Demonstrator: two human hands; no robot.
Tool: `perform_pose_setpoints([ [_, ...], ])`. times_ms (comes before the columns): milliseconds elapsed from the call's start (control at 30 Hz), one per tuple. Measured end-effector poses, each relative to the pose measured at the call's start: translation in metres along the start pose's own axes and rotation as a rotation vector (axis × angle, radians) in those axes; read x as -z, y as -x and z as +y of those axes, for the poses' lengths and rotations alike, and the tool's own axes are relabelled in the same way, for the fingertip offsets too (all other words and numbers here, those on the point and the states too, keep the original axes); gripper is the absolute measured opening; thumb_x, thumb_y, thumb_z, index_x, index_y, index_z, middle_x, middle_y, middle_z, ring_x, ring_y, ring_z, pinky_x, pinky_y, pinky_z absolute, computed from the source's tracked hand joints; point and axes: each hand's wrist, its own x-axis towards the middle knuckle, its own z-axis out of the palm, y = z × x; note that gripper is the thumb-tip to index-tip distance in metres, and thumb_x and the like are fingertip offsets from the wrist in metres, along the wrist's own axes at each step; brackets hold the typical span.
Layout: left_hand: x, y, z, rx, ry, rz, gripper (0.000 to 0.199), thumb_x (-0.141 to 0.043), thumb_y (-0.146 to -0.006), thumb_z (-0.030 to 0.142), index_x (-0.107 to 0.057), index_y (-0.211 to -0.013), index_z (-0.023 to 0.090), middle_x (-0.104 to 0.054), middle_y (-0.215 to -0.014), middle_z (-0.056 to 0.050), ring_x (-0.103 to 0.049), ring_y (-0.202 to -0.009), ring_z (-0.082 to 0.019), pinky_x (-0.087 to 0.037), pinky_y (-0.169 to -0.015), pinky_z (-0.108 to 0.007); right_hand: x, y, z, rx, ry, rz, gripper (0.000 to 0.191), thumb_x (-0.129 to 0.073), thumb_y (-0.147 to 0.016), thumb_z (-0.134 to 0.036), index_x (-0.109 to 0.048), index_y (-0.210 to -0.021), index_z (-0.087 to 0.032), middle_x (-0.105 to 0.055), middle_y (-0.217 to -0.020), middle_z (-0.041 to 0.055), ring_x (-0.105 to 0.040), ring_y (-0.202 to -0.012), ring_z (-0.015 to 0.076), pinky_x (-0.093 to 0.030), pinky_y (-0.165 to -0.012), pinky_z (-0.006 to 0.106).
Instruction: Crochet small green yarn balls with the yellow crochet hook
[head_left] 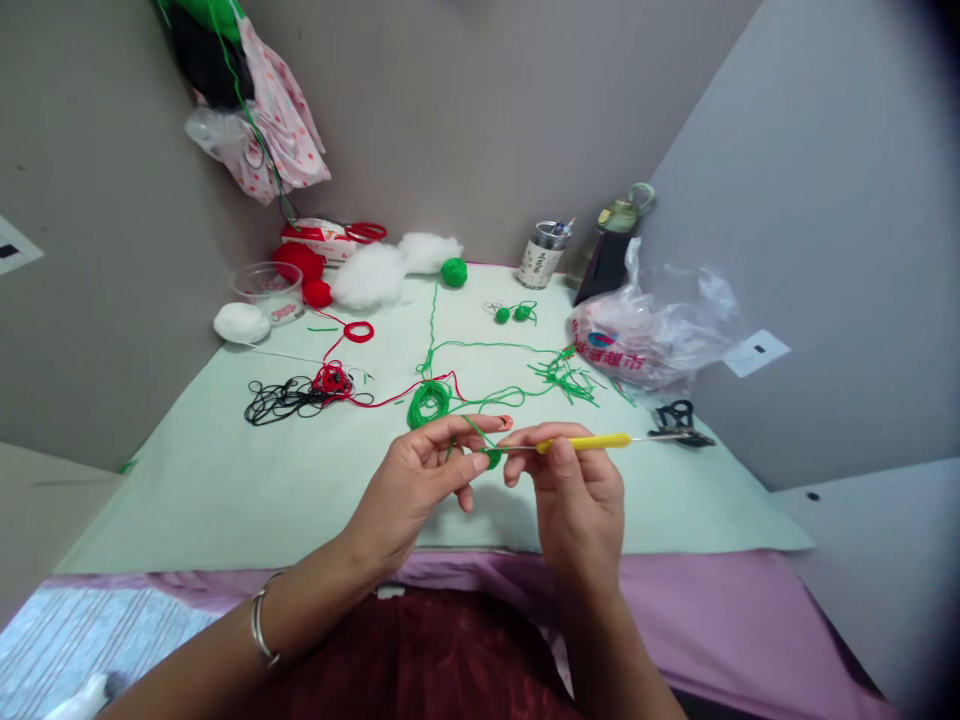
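My left hand (420, 475) pinches a small green crochet piece (492, 459) between thumb and fingers, with the index finger stretched out and green yarn running over it. In my right hand (577, 490) is a crochet hook (585, 442) with a yellow handle, held almost level. Its thin metal tip points left and meets the green piece; whether it passes through a stitch is too small to tell. Just beyond my left hand lies a coil of green yarn (429, 404). Loose green strands lead from it across the table to a tangle of cut green ends (568, 378).
Red yarn (334, 380) and tangled black cord (281, 400) lie left. White stuffing (371, 277), a clear tub (268, 290), red scissors (365, 232) and a green ball (454, 272) stand behind. A pen can (541, 256), bottle (619, 218) and plastic bag (652, 325) are at right.
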Motion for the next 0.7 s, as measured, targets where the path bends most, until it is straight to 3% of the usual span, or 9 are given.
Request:
perform_pose_setpoints([
  [167,0.004,0.002,-0.002,-0.041,-0.073,-0.01,0.025,-0.077,-0.089,0.028,-0.082,-0.113,0.027,-0.068,-0.097,-0.001,-0.055,-0.068,-0.008,-0.051,-0.057,-0.018,0.0,0.006,-0.006,0.047,0.097,-0.01,0.024,-0.05,-0.108,-0.025,-0.073,-0.103,-0.023,-0.078,-0.096,0.003,-0.074,-0.071,0.0133,-0.062,-0.067,0.028],
  [300,0.003,0.004,-0.001,-0.102,-0.198,0.042,0.029,-0.076,-0.088,0.022,-0.082,-0.116,0.025,-0.056,-0.068,0.005,-0.052,-0.058,-0.007,-0.05,-0.06,-0.019,0.0,0.013,-0.006,0.249,0.358,-0.034,0.025,-0.05,-0.106,-0.016,-0.072,-0.113,-0.025,-0.077,-0.097,0.0027,-0.074,-0.076,0.0136,-0.062,-0.073,0.03],
  [367,0.0,0.004,-0.001,-0.118,-0.218,0.076,0.029,-0.077,-0.086,0.02,-0.082,-0.114,0.023,-0.055,-0.066,0.005,-0.051,-0.056,-0.007,-0.05,-0.059,-0.019,0.0,0.014,-0.003,0.381,0.476,-0.076,0.026,-0.05,-0.105,-0.014,-0.07,-0.117,-0.025,-0.078,-0.098,0.0038,-0.075,-0.083,0.016,-0.063,-0.076,0.032],
  [467,-0.004,0.004,-0.003,-0.115,-0.149,0.121,0.032,-0.082,-0.082,0.021,-0.081,-0.114,0.023,-0.061,-0.078,0.004,-0.05,-0.057,-0.005,-0.051,-0.06,-0.018,0.0,0.016,0.006,0.574,0.736,-0.142,0.028,-0.057,-0.101,-0.012,-0.07,-0.122,-0.025,-0.078,-0.103,0.0071,-0.076,-0.094,0.0197,-0.064,-0.078,0.032],
  [567,-0.004,0.002,-0.005,0.041,0.09,0.06,0.041,-0.085,-0.082,0.026,-0.078,-0.122,0.025,-0.057,-0.074,0.005,-0.044,-0.054,-0.004,-0.05,-0.057,-0.016,-0.002,0.017,0.012,0.706,0.872,-0.089,0.034,-0.064,-0.097,-0.011,-0.072,-0.126,-0.026,-0.077,-0.11,0.0094,-0.075,-0.1,0.0221,-0.064,-0.08,0.034],
  [633,-0.001,-0.001,-0.004,0.181,0.249,-0.003,0.04,-0.085,-0.082,0.026,-0.079,-0.122,0.021,-0.047,-0.066,0.008,-0.03,-0.049,-0.001,-0.045,-0.051,-0.014,-0.003,0.016,0.012,0.635,0.765,-0.021,0.031,-0.062,-0.098,-0.011,-0.074,-0.122,-0.027,-0.076,-0.105,0.0081,-0.074,-0.096,0.0217,-0.062,-0.078,0.035],
  [700,0.001,-0.003,-0.001,0.218,0.308,-0.022,0.033,-0.084,-0.082,0.023,-0.082,-0.115,0.018,-0.042,-0.064,0.009,-0.019,-0.047,0.0,-0.04,-0.047,-0.012,-0.004,0.013,0.007,0.438,0.554,0.035,0.026,-0.055,-0.102,-0.012,-0.075,-0.112,-0.026,-0.074,-0.093,0.0049,-0.071,-0.083,0.0189,-0.06,-0.073,0.035],
])
